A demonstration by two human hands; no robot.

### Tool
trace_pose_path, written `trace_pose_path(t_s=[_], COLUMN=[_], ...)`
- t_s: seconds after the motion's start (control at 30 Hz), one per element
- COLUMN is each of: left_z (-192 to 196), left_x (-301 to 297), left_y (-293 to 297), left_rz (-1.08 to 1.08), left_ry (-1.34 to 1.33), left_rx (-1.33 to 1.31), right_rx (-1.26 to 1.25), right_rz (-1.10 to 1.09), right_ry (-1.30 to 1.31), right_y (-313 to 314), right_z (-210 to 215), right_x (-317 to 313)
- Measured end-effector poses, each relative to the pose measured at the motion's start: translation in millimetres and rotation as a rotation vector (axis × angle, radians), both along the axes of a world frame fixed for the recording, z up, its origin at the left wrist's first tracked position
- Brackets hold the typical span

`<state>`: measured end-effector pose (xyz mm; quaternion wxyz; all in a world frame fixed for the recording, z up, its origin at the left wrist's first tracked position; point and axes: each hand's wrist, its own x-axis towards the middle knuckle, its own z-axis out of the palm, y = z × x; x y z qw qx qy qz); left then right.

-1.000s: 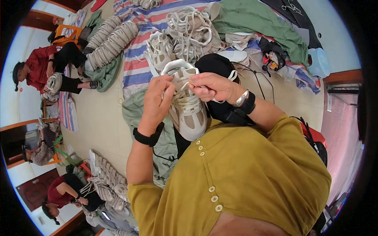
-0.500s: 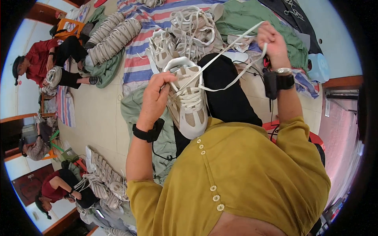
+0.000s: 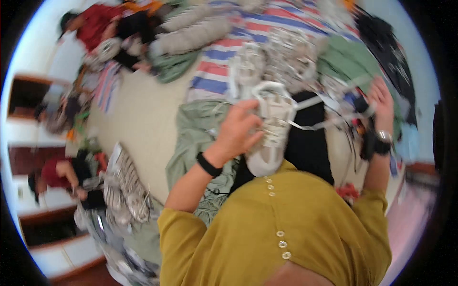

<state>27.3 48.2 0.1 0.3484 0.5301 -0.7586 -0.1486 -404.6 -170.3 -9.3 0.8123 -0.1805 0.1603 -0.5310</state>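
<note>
A white-and-beige sneaker (image 3: 267, 155) rests on my black-clad lap, its toe toward me. My left hand (image 3: 242, 127) grips it from the left, with curled fingers along the lacing and upper edge; blur hides their exact contact. Out to the right, my right hand (image 3: 381, 99) is closed on the white shoelace (image 3: 329, 123). Two strands of it run from the shoe's eyelets to that hand, the upper one fairly straight and the lower one sagging. Further down the shoe, the lacing lies crossed over the tongue.
More sneakers (image 3: 291, 55) are heaped beyond my knees on a striped sheet (image 3: 214, 71). Green cloth (image 3: 191, 143) lies at my left. Nested rows of shoes (image 3: 126, 183) stand further left, near co-workers (image 3: 59, 174) seated along that side. Dark cables (image 3: 352, 143) hang by my right knee.
The view has swung, shifting the scene rightward. My right hand still draws the lace out to the right; my left hand has slid from the shoe's collar down toward its lacing.
</note>
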Motion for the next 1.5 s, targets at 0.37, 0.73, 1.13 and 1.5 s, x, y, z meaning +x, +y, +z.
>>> trace_pose_path(t_s=[0.37, 0.73, 1.13, 1.5], left_z=[-7, -14, -24, -28], left_x=[-6, -18, -19, -16], left_y=[6, -13, 1, 5], left_rz=[0.095, 0.299, 0.318, 0.189], left_ry=[-0.046, 0.304, 0.325, 0.135], left_rx=[-0.262, -0.114, -0.042, -0.268], right_rx=[0.209, -0.008, -0.077, -0.140], right_rz=[0.129, -0.174, -0.097, -0.387], right_ry=[-0.197, 0.250, 0.112, 0.879], right_y=[-32, -27, -42, -62], right_z=[-29, -47, -84, -87], right_x=[-20, -33, -103, -179])
